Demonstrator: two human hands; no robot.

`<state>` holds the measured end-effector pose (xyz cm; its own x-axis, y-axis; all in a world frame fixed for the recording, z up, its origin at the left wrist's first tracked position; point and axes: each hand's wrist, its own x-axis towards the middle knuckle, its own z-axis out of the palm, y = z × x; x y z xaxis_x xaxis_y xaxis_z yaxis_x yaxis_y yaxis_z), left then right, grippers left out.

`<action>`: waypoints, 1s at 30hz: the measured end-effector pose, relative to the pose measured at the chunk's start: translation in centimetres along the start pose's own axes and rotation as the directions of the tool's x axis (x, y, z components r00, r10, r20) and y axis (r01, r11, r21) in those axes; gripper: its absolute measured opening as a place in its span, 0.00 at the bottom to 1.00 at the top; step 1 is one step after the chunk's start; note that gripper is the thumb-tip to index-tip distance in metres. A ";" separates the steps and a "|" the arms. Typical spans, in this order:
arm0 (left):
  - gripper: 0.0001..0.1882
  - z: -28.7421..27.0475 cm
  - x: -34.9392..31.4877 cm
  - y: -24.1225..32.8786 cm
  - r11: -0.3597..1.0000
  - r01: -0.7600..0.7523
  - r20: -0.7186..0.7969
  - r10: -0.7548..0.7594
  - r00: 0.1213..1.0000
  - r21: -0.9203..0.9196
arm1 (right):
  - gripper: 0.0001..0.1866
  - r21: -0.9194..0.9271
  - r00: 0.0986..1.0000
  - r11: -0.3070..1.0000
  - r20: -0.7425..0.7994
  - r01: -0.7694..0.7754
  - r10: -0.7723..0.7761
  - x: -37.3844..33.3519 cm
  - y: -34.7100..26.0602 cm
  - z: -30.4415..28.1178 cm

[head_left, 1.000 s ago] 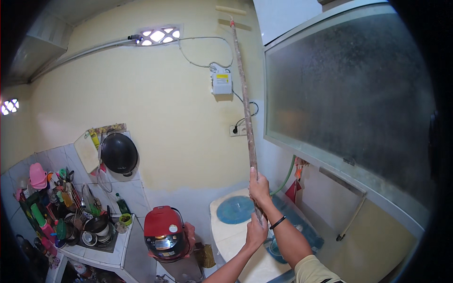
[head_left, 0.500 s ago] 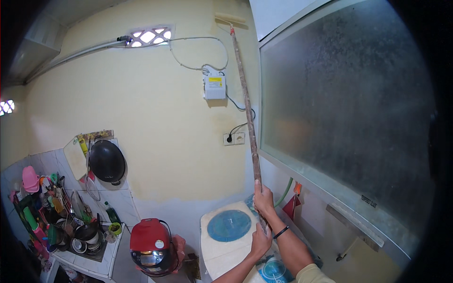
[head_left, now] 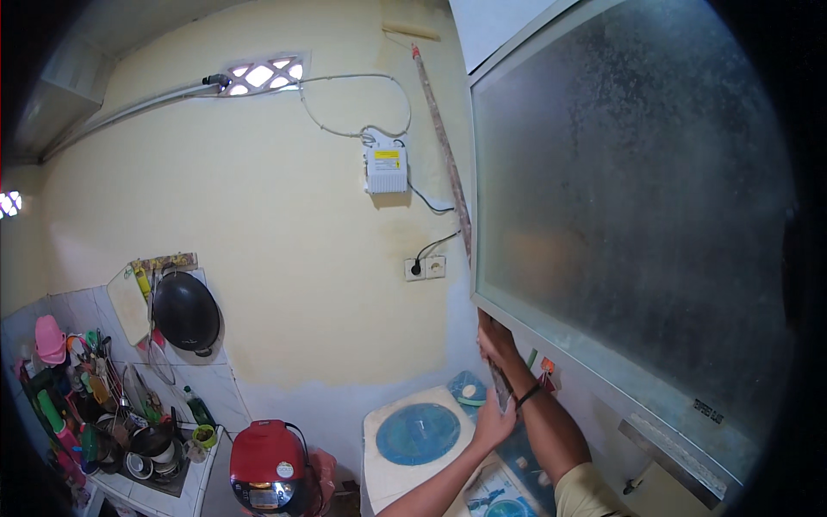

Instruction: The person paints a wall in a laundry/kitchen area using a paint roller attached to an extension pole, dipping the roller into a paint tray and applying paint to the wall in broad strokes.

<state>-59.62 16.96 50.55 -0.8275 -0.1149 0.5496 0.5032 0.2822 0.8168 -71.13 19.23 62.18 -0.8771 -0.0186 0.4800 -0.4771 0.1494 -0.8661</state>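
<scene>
The pole (head_left: 441,138) runs through both fists, the fingers of the right hand (head_left: 497,340) closed around it by the cabinet's (head_left: 620,198) lower corner and those of the left hand (head_left: 494,424) wrapped around it lower down. Above the fingers, part of it is hidden by the cabinet's edge, then it slants up along the wall (head_left: 276,215) to the roller (head_left: 412,34). Left of it are the box (head_left: 386,172) and socket (head_left: 435,268), then the washer (head_left: 392,482) below, the cooker (head_left: 269,465) and the wok (head_left: 186,312)
</scene>
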 end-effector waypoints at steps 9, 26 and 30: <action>0.28 -8.7 1.8 0.7 0.973 -0.077 0.071 0.063 0.995 0.219 | 0.34 -0.171 0.978 0.983 -0.186 0.066 -0.098 8.1 -4.2 -0.5; 0.26 -18.0 2.7 2.0 0.939 -0.074 0.022 0.071 0.997 0.335 | 0.35 -0.135 0.966 0.990 -0.244 0.048 -0.080 16.7 -10.2 6.0; 0.26 -19.6 2.7 1.4 0.934 -0.019 0.013 0.015 1.000 0.358 | 0.37 -0.122 0.965 0.990 -0.245 0.070 -0.098 19.5 -10.8 6.4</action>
<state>-56.24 -1.59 56.63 -0.8229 -0.0978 0.5597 0.3966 0.6065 0.6891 -83.42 10.91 79.94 -0.7855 0.2096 0.5824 -0.5268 0.2674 -0.8068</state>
